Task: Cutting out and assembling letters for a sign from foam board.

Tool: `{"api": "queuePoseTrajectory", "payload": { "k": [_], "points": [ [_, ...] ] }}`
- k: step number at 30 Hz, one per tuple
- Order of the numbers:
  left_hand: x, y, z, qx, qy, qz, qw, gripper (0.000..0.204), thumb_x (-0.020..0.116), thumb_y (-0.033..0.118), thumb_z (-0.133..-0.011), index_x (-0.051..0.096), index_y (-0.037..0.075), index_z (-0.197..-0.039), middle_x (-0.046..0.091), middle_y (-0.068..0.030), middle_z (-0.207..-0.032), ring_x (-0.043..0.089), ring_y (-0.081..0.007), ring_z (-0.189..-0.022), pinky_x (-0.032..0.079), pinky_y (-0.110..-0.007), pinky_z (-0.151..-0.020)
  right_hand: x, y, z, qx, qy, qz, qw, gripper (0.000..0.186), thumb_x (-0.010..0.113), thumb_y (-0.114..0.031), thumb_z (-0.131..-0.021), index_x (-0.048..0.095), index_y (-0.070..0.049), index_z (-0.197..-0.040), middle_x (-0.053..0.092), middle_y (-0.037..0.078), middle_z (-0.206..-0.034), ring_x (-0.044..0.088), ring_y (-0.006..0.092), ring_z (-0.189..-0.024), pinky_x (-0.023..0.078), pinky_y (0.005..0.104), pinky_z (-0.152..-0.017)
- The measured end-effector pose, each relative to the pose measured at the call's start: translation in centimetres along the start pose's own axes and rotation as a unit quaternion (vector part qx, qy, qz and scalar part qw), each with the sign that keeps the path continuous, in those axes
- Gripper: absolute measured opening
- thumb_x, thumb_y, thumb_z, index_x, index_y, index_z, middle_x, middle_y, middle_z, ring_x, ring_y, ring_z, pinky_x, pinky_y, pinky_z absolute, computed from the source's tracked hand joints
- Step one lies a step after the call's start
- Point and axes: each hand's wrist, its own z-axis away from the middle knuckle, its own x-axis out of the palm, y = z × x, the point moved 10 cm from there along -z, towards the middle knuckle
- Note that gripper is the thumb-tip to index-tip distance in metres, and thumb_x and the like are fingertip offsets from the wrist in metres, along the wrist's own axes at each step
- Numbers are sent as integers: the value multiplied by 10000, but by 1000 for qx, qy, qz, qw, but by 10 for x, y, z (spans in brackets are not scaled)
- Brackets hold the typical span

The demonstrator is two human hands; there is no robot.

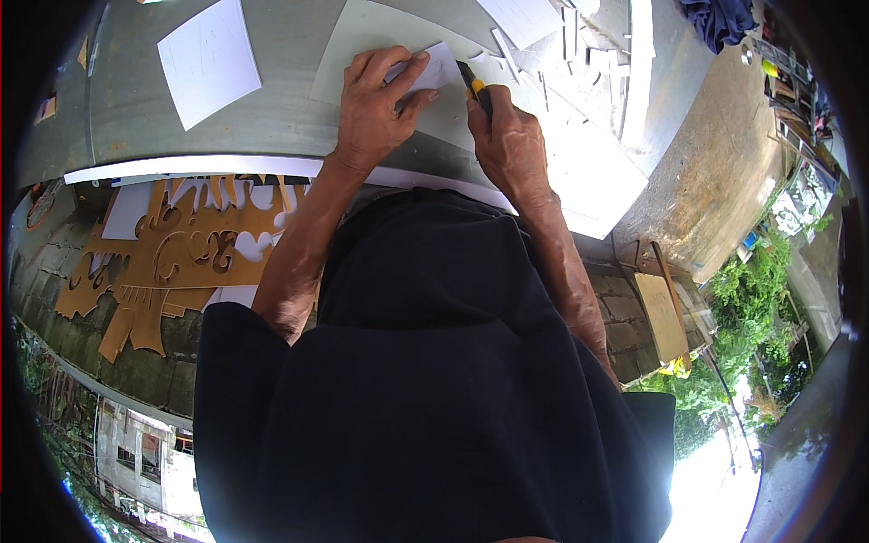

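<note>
My left hand [378, 101] has its fingers curled over a small white sheet piece [440, 69], with thumb and fingertips gripping it at its left part. This piece is over a pale grey-green board [348, 54] on the table. My right hand [511, 140] is closed round a utility knife [479, 88] with a black and yellow body. The knife's tip points up and left, close to the right edge of the white piece. Whether the blade touches the piece I cannot tell.
A white sheet [210, 65] lies at the table's left. Thin white offcuts [579, 45] are scattered at the right, near a large white sheet [588, 181]. Brown cut-out boards [195, 244] are below the table's left edge. Dark cloth [720, 20] is at the far right.
</note>
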Motion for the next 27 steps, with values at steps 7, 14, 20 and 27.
{"api": "queuePoseTrajectory", "payload": {
  "k": [7,14,20,27],
  "points": [
    [0,0,6,12,18,5,1000,458,843,219,-768,751,128,-1207,633,-23,-1208,557,-250,-1129,441,-381,-974,12,-2,-9,-2,-41,32,999,209,614,-195,-991,541,-14,-1067,706,227,-778,711,429,-688,548,500,-612],
    [-1,-2,5,7,15,14,1000,469,856,199,-758,757,145,-1213,646,-19,-1202,567,-249,-1135,447,-372,-978,15,-2,-11,-3,-60,35,998,217,592,-232,-989,511,-32,-1012,709,233,-818,709,435,-704,560,534,-635],
    [-1,-2,5,9,16,14,1000,472,857,198,-755,757,149,-1214,644,-18,-1205,566,-251,-1135,443,-379,-984,15,-5,-12,-11,-56,53,997,207,592,-223,-986,509,-33,-995,707,224,-808,708,432,-694,561,531,-625],
    [-1,-3,5,4,14,9,1000,459,852,196,-762,757,147,-1208,643,-24,-1211,570,-254,-1142,438,-380,-988,16,-22,-16,-16,-71,127,989,197,588,-199,-998,548,-6,-1002,697,237,-769,703,434,-663,554,511,-583]
  ]
}}
